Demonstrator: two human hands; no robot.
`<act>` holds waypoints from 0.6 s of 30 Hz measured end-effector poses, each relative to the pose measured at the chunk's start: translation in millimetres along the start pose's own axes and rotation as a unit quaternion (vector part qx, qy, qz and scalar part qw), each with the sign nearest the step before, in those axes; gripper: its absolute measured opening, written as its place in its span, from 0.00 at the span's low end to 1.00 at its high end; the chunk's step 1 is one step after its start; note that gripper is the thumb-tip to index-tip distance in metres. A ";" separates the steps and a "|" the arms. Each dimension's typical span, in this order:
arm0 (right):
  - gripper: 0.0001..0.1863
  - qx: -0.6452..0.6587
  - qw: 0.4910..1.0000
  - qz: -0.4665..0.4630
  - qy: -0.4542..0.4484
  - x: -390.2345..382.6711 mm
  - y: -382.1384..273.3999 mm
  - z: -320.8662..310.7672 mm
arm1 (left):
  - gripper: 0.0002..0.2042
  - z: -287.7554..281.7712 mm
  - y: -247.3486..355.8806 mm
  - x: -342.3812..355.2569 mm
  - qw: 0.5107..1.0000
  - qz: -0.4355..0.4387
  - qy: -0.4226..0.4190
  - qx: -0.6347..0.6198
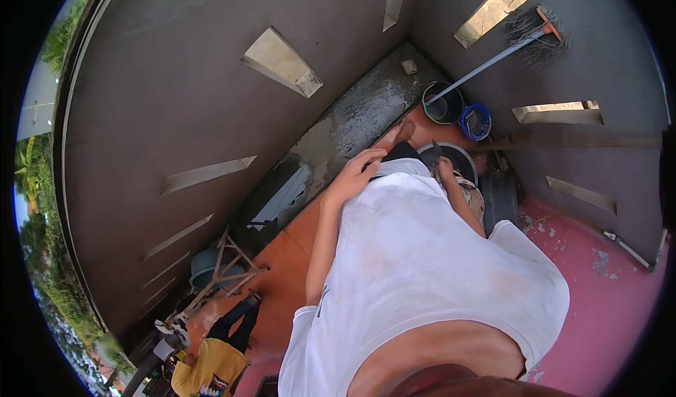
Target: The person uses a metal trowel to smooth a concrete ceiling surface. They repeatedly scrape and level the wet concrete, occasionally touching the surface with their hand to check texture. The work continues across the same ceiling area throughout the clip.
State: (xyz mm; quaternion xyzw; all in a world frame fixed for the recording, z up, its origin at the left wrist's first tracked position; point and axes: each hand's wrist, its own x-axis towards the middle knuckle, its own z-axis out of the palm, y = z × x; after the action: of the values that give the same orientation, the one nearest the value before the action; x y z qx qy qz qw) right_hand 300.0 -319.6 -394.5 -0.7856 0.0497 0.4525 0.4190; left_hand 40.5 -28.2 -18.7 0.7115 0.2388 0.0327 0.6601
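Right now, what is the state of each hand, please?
Left hand: open, beside the white shirt.
Right hand: closed, holding a dark knife-like tool.

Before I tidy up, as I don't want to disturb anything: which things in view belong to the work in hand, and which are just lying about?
Seemingly in use:
knife-like blade, held in the right hand
round basin beside that hand

Apparently lying about:
mop, head up, handle in the black bucket
blue-rimmed pail
small block on the wet floor

One knife (436, 148), one mop (503, 58), two corner buckets (453, 107) (465, 124)
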 end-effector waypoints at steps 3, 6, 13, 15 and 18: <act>0.30 0.096 0.993 -0.069 0.016 -13.8 -171.4 37.4 | 0.15 -11.0 19.4 45.5 0.993 -0.014 0.115 0.030; 0.31 0.150 0.971 -0.158 -0.104 5.6 -286.4 49.7 | 0.16 -14.5 50.6 101.3 0.989 -0.007 0.146 -0.018; 0.24 0.208 0.847 -0.176 -0.457 -72.3 -504.2 32.2 | 0.26 -6.7 104.0 245.9 0.951 0.047 0.291 0.091; 0.22 0.208 0.819 -0.133 -0.519 -81.0 -532.3 19.5 | 0.31 3.2 121.7 282.9 0.919 0.079 0.370 0.114; 0.21 0.175 0.805 -0.113 -0.556 -76.8 -557.9 10.4 | 0.33 8.2 145.7 313.9 0.917 0.083 0.389 -0.033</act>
State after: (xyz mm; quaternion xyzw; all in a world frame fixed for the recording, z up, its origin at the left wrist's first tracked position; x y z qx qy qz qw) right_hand 503.3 23.8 3.0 -0.3134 -0.2026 0.7446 0.5534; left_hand 364.1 82.3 35.0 0.6377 0.4151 0.3695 0.5334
